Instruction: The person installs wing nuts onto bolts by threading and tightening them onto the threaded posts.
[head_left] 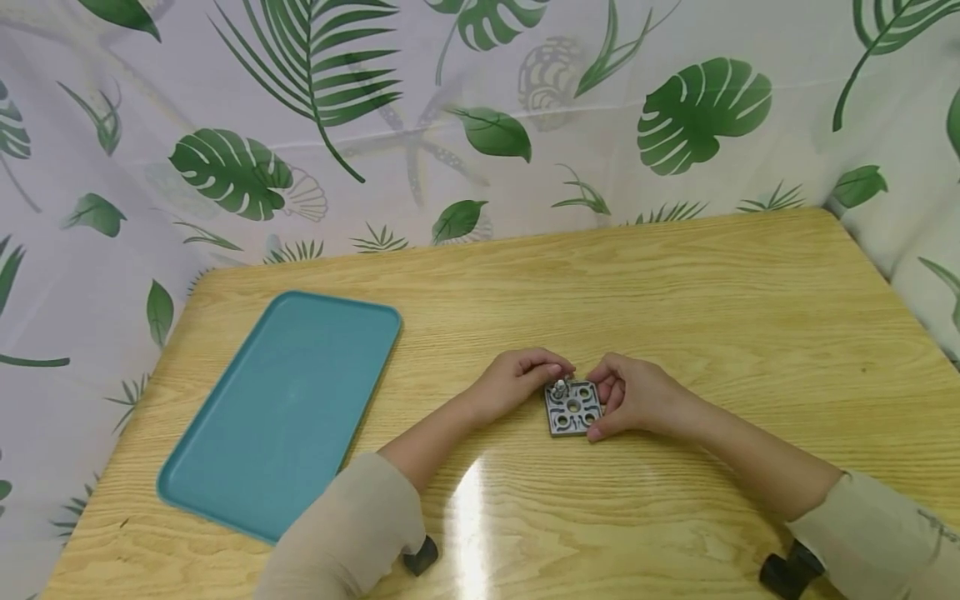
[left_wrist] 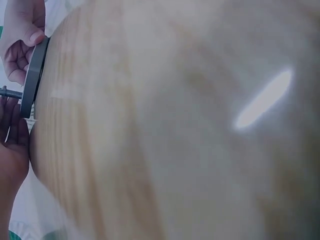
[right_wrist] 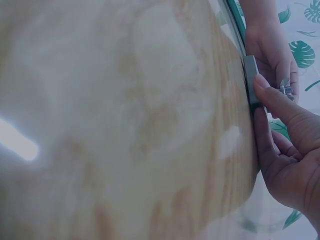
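A square grey metal plate (head_left: pixel 573 407) with several round holes is held at its right edge by my right hand (head_left: pixel 641 396), thumb at the near corner and fingers at the far one. From the plate's far left hole rises a small silver bolt (head_left: pixel 559 389); its shaft (left_wrist: pixel 11 93) sticks out from the plate's face in the left wrist view. My left hand (head_left: pixel 517 382) has its thumb and forefinger at the bolt, apparently pinching it, though the contact is partly hidden. The right wrist view shows the right thumb on the plate's edge (right_wrist: pixel 251 80) and the bolt's shiny end (right_wrist: pixel 286 90) by the left fingers.
A blue-green tray (head_left: pixel 292 408) lies on the left of the wooden table (head_left: pixel 675 292). A leaf-printed white cloth (head_left: pixel 420 100) hangs behind and beside the table. Black wrist straps sit at both sleeves (head_left: pixel 375 517).
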